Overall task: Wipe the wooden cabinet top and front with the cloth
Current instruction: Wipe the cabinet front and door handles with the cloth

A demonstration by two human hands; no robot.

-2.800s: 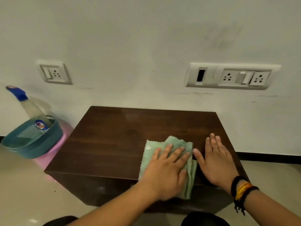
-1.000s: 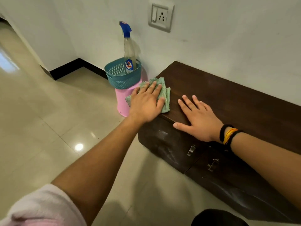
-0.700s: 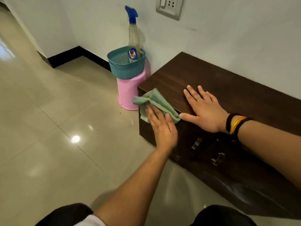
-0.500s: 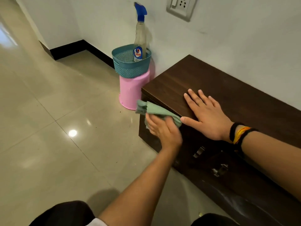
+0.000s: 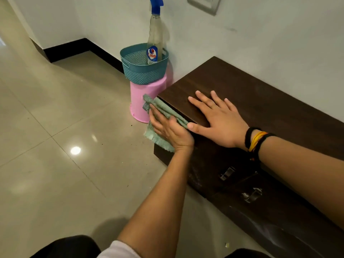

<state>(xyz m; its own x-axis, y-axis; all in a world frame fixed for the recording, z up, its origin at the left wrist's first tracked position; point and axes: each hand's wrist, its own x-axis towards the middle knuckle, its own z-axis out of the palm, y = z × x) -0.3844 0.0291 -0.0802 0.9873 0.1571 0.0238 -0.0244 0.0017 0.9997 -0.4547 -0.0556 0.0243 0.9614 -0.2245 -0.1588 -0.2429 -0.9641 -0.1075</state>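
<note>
The low dark wooden cabinet (image 5: pixel 260 101) stands against the white wall, its front facing left and down. My left hand (image 5: pixel 169 130) presses the green cloth (image 5: pixel 160 140) flat against the front face near its left corner, just under the top edge. The cloth's upper fold (image 5: pixel 163 108) bunches along that edge. My right hand (image 5: pixel 217 118) lies flat on the cabinet top with fingers spread, holding nothing. Bands circle its wrist.
Two metal handles (image 5: pixel 227 173) (image 5: pixel 251 195) sit lower on the cabinet front. A teal basket (image 5: pixel 143 71) with a spray bottle (image 5: pixel 154 43) stands on a pink stool (image 5: pixel 145 97) beside the cabinet's left end. Glossy tiled floor (image 5: pixel 65 146) spreads to the left.
My left hand slid the cloth off the cabinet top, over the edge, and down onto the front face. My right hand stayed flat on the top.
</note>
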